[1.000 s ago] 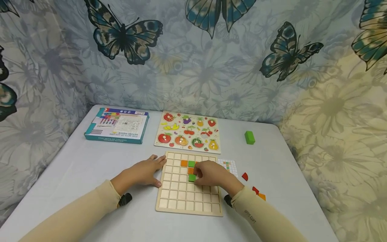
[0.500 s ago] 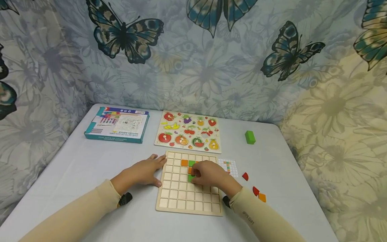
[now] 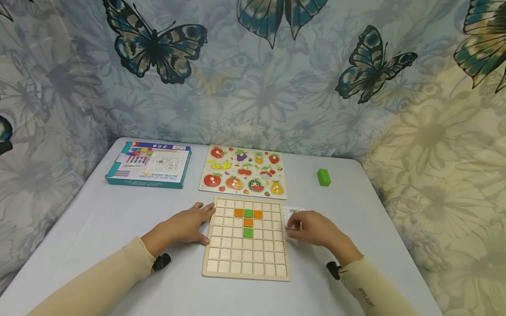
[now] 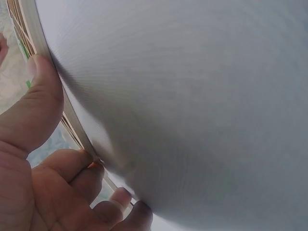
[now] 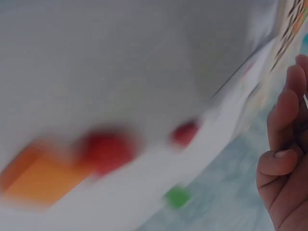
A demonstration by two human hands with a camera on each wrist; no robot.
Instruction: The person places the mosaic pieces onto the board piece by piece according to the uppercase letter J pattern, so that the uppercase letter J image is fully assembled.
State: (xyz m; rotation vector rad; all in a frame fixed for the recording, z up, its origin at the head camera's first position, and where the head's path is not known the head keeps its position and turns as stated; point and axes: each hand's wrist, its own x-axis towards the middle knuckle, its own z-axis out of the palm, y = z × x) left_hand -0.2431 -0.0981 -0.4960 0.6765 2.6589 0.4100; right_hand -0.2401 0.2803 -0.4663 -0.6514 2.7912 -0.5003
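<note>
Grid board: flat on the white table, the reference for all places; orange tile, green tile and orange tile in one row of the grid board, with orange, then green, below the middle one.
Left hand: relaxed, grasping nothing, at the board's left edge; the left wrist view shows the thumb touching its side.
Right hand: fingers bent, just right of the board, over the printed card; whether it grasps anything cannot be told.
Right wrist view only: orange piece and two red pieces, blurred, right of the board.
Beyond the board: fruit puzzle; teal-edged box, farther left; green block, farther right.
Lettering: "FIVE SETS OF COLUMN", inverted, on the box; right sleeve print illegible.
Obscured: card, partly, by the right hand.
</note>
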